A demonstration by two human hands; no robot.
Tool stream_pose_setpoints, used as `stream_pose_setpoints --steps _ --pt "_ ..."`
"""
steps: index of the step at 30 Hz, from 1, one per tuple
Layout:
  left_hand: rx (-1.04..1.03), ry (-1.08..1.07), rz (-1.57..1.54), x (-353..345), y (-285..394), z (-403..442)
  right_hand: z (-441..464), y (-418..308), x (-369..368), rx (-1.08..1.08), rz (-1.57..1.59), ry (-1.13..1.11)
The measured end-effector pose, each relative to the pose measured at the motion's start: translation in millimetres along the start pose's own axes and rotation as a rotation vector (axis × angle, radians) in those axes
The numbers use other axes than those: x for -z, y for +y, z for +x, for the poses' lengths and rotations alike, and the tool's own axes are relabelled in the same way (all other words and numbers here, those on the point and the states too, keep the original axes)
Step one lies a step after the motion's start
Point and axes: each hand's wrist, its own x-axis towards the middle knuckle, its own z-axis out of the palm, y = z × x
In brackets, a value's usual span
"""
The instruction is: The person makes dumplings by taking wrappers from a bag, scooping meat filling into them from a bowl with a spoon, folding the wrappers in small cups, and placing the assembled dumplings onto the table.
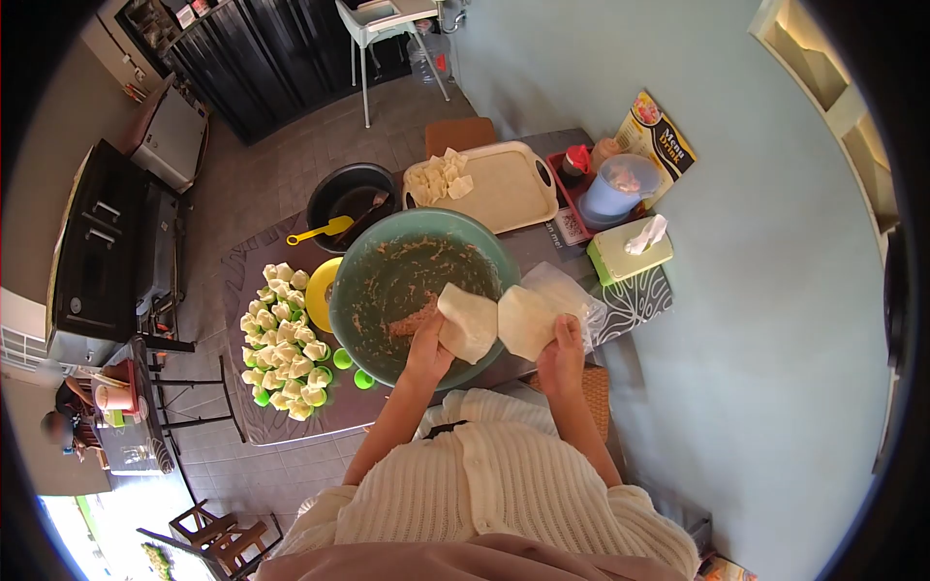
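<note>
Over the near right rim of a large green bowl (426,225), both hands hold pale dough wrappers. My left hand (428,354) is closed on one wrapper (469,323), above some pinkish filling (415,320) low in the bowl. Pinched in my right hand (562,360) is another wrapper or small stack (529,320); its edge meets the first one. A clear plastic bag (567,290) lies just beyond my right hand. Many filled white wrappers in small green cups (287,360) crowd the table to the left.
A cream tray (504,184) with folded wrappers (439,178) stands behind the bowl, beside a black basin (351,190) with a yellow scoop (320,230). At right are a blue jug (616,189) and a tissue box (630,252). A yellow plate (320,294) touches the bowl's left side.
</note>
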Motion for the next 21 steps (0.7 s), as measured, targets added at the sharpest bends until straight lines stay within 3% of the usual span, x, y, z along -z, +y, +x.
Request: stream_pose_setpoints --steps 2,4,7,8,10,11,13,15,16,18,19,21 --pt "0.018 -0.017 0.01 16 -9 0 5 -14 22 0.05 -0.06 0.088" --pt "0.06 0.146 -0.1 32 -16 -2 15 -33 51 0.167 -0.146 0.239" --pt "0.017 0.135 -0.143 42 -15 -8 30 -59 94 0.439 -0.408 0.384" --pt "0.015 0.135 -0.144 39 -11 -9 35 -64 106 0.439 -0.409 0.382" --pt "-0.048 0.209 -0.097 31 -4 -14 47 -66 129 0.508 -1.134 0.45" --pt "-0.049 0.208 -0.096 25 1 -16 57 -58 142 0.508 -1.132 0.449" --pt "-0.081 0.281 -0.129 15 8 -18 77 -40 163 0.286 -1.522 0.132" --pt "-0.132 0.253 -0.104 15 9 -17 90 -17 141 -0.012 -1.119 0.067" --pt "-0.186 0.228 -0.081 14 9 -17 105 -5 147 -0.01 -1.119 0.065" --pt "-0.184 0.213 -0.119 13 10 -18 135 26 168 -0.199 -0.621 0.162" --pt "-0.185 0.196 -0.156 11 12 -19 134 28 161 -0.202 -0.625 0.148" --pt "-0.195 0.267 -0.199 -1 16 -26 116 31 123 0.455 -1.767 0.227"
